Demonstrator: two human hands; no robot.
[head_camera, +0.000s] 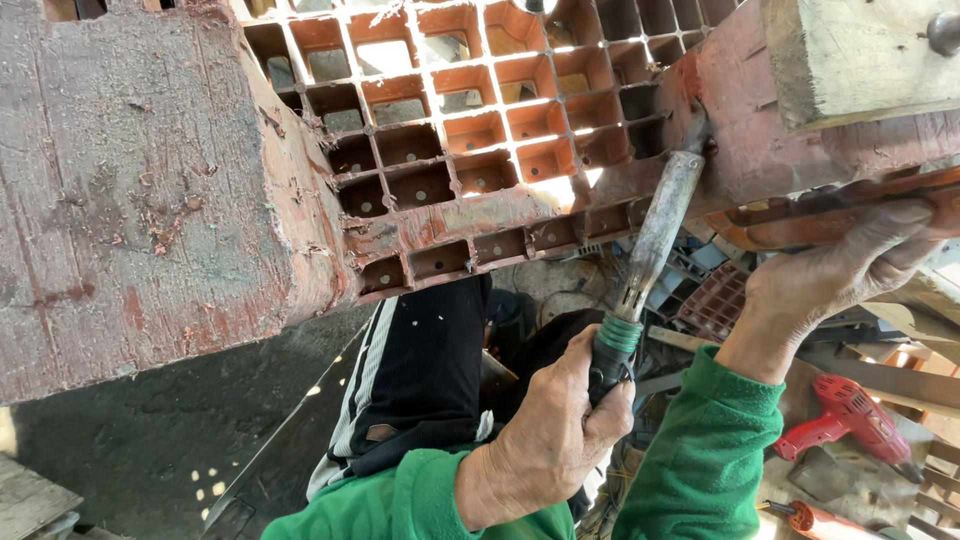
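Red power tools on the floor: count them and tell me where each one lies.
2. One red power drill lies at lower right, beyond the right hand's green sleeve. A second red tool sits at the bottom edge, partly cut off. Clutter may hide others.

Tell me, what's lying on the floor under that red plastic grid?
Under the red plastic grid lie a red power drill and pieces of plastic scrap. The hands, green sleeves and dark trousers cover the rest.

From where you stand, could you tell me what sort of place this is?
Probably a rough workshop or scrap-breaking yard: a worn red plastic grid pallet on timber blocks, a red power drill on the littered floor, broken plastic pieces below.
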